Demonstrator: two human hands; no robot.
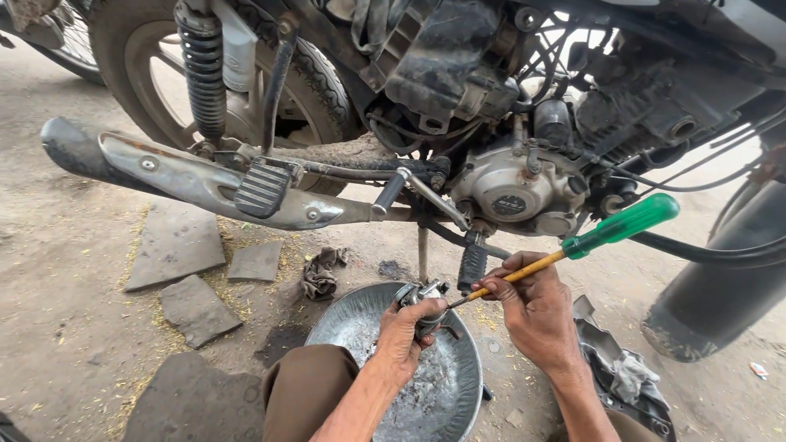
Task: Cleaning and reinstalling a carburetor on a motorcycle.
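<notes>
My left hand (405, 336) grips a small grey metal engine part (421, 296), likely a carburettor, above a round metal pan (446, 393). My right hand (536, 307) holds a screwdriver (602, 236) with a green handle and yellow shaft, its tip touching the part. Both hands work just below the motorcycle's engine (512, 192).
The motorcycle stands over me, with its exhaust pipe (188, 176), rear wheel (246, 74), shock spring (202, 69), footpegs and kick lever (393, 190). A front tyre (720, 286) is at right. Flat stones (176, 245) and a dirty rag (321, 274) lie on the dirt; cloth (622, 372) lies by my right arm.
</notes>
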